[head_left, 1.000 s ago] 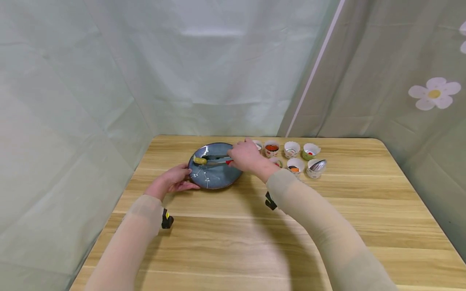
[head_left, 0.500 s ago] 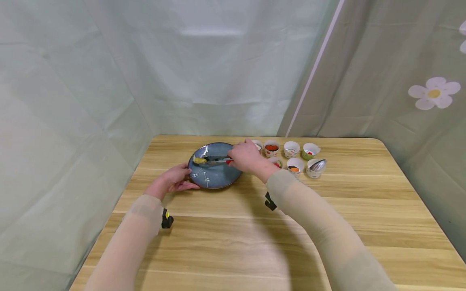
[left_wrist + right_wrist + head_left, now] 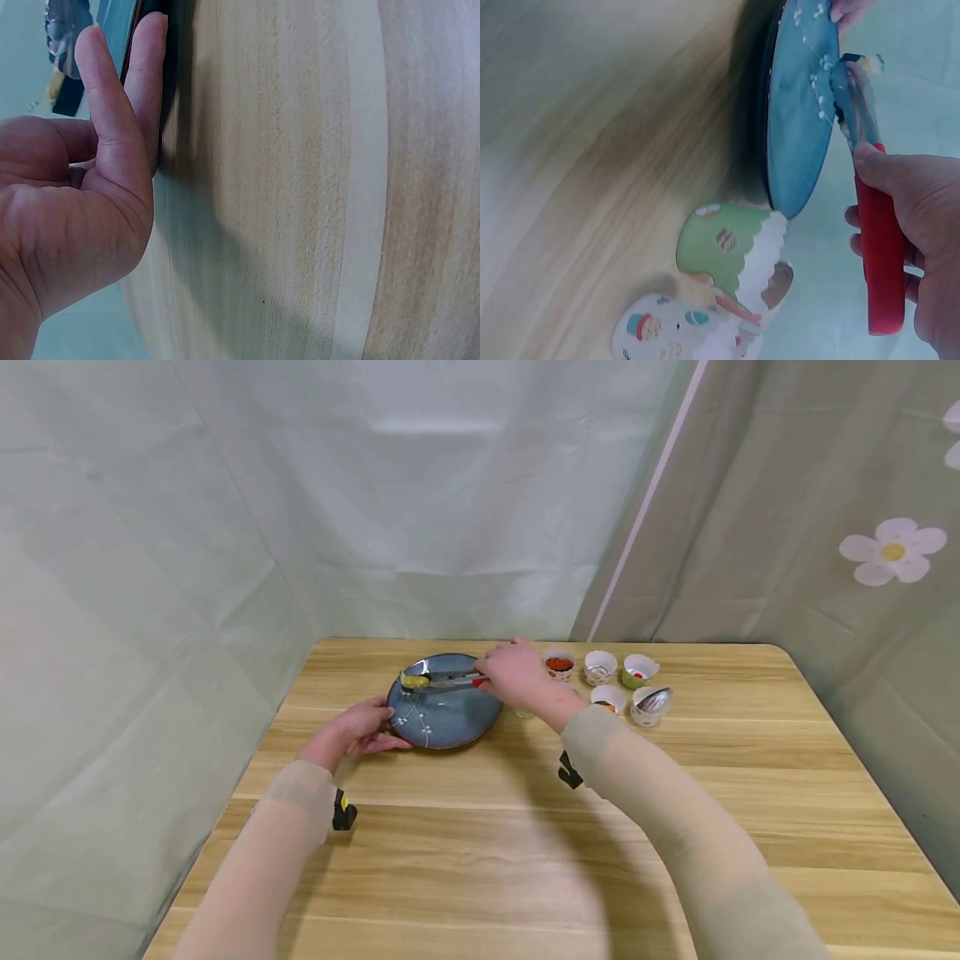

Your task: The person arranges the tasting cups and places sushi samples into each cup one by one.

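A round blue-grey plate (image 3: 450, 722) with white blossom branches lies at the table's left back. My left hand (image 3: 363, 727) holds its left rim; in the left wrist view, two long fingers (image 3: 112, 97) stretch along the plate's edge. Over the far side of the plate, my right hand (image 3: 517, 677) grips red-handled metal tongs (image 3: 881, 247), thumb on top and fingers wrapped round the handle. The tongs' tips are closed on a small yellowish piece (image 3: 415, 681) with a dark band, close above the plate's far left part.
Right of the plate stand several small scalloped paper cups, including one with red bits (image 3: 559, 665), a green one (image 3: 637, 672) and one holding a silvery striped piece (image 3: 651, 706). A green cup (image 3: 720, 240) stands near the plate's right edge. A curtain (image 3: 450, 527) hangs behind the table.
My right hand has shifted slightly right and away from me, lifting the tongs and the yellowish piece a little from lower on the plate. My left hand and the plate stay put.
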`<state>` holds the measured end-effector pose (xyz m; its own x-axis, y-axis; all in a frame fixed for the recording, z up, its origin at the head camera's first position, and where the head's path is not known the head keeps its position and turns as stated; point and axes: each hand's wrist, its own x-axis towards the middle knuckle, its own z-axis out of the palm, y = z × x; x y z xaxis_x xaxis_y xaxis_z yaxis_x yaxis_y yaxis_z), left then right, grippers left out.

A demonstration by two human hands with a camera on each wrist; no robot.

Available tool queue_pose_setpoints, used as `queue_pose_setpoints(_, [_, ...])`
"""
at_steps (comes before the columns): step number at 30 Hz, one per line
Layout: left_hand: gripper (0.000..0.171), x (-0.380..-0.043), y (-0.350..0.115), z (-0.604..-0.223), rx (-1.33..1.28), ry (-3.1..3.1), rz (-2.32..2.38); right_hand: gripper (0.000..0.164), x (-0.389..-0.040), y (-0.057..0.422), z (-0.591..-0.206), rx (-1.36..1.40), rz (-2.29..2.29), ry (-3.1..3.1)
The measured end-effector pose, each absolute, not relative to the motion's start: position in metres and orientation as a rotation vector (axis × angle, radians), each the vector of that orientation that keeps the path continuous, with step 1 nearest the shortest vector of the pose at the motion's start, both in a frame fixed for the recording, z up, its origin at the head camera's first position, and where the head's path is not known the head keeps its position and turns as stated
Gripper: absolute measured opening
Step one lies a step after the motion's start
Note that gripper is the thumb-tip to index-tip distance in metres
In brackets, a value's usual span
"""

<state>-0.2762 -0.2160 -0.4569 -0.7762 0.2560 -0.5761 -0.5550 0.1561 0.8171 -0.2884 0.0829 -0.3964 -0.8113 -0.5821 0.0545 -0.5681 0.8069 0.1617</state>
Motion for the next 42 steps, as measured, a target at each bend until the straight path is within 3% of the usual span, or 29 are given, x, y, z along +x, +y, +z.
queue_pose_setpoints(23, [0.057,-0.280,-0.215,-0.460,-0.234,1.804,1.681,0.034,-0.281,0.152,-0.372,0.896,-0.244,-2.715])
queue_pose_setpoints(42, [0.057,-0.281,-0.218,-0.461,-0.217,1.780,1.694,0.021,-0.268,0.200,-0.348,0.906,-0.247,-2.597])
